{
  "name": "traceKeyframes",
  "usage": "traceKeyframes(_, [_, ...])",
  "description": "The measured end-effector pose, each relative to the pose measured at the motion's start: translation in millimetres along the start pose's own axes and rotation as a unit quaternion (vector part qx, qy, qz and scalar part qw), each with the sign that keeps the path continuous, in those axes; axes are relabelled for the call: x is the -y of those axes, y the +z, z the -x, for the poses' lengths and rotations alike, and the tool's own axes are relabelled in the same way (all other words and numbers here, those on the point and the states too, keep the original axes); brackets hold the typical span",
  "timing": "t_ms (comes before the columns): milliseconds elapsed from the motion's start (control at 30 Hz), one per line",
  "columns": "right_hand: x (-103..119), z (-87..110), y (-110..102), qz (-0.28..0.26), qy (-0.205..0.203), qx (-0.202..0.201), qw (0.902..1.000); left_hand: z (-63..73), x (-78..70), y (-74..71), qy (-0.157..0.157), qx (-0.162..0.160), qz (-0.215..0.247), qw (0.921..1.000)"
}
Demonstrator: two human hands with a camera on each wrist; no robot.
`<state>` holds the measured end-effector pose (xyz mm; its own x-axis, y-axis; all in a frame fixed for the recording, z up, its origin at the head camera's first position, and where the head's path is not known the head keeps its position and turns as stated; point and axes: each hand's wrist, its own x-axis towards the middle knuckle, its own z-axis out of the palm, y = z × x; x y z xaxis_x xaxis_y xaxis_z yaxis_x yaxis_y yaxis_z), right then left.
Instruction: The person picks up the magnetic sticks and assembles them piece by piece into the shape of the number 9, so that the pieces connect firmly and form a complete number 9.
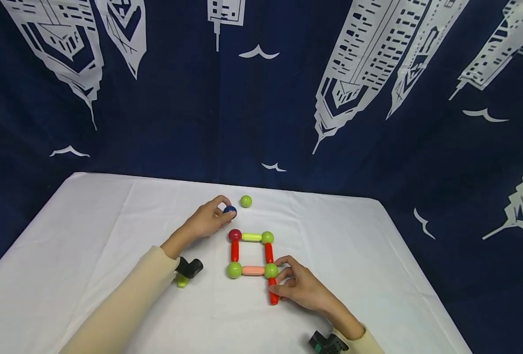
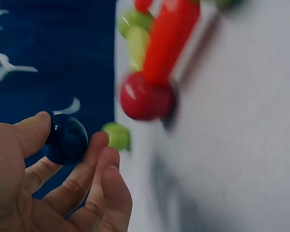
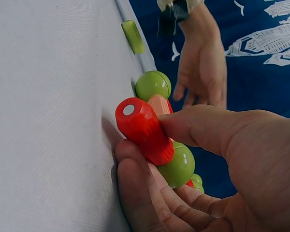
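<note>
My left hand [image 1: 205,219] pinches a blue ball [image 1: 230,211] between thumb and fingers, behind a square of toy balls and sticks. The square's corners are a red ball [image 1: 235,235] and three green balls [image 1: 234,270]. Its sides are a yellow-green stick [image 1: 251,237], a pink stick [image 1: 253,271] and two red sticks. From the near right green ball [image 1: 271,270], another red stick [image 1: 273,296] points toward me, and my right hand [image 1: 303,289] grips it. The right wrist view shows the stick's free end with a silvery disc [image 3: 129,109].
A loose green ball [image 1: 246,201] lies beyond the square, just right of the blue one. Left of the square, a yellow-green stick [image 1: 182,281] is partly hidden by the left wrist camera [image 1: 190,268]. The white table [image 1: 111,211] ends at a navy patterned curtain [image 1: 177,123].
</note>
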<state>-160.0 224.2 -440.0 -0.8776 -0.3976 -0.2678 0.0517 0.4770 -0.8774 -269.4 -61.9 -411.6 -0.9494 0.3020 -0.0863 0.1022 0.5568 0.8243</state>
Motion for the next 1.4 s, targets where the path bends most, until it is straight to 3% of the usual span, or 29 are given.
traceKeyframes(100, [0.7,0.0,0.1,0.001,0.002,-0.004,1.0,17.6,-11.3,0.6,0.027,0.008,0.006,0.9996])
traceKeyframes(200, [0.7,-0.1,0.3,0.01,0.002,-0.007,0.9999,38.7,-21.9,3.2,0.069,0.048,0.013,0.9964])
traceKeyframes(367, [0.1,-0.9,0.9,0.016,0.004,-0.003,0.9999,71.4,-30.3,15.4,0.158,0.131,0.008,0.9787])
traceKeyframes(433, [0.0,-0.8,0.0,0.016,0.003,-0.001,0.9999,82.0,-32.3,26.3,0.167,0.158,0.01,0.973])
traceKeyframes(667, [-1.2,-1.4,-1.0,-0.003,-0.001,0.005,1.0,106.1,-31.5,67.2,0.137,0.236,0.009,0.9619])
traceKeyframes(933, [-1.6,-2.9,-2.0,-0.028,0.001,0.012,0.9995,112.3,-30.0,92.6,0.165,0.229,-0.022,0.9592])
traceKeyframes(1067, [-2.2,-3.1,-3.3,-0.04,0.003,0.016,0.999,112.3,-31.7,102.6,0.178,0.22,-0.063,0.9571])
traceKeyframes(1400, [-0.4,-3.5,-1.8,-0.058,0.007,0.015,0.9982,110.1,-37.1,112.8,0.17,0.196,-0.136,0.9561])
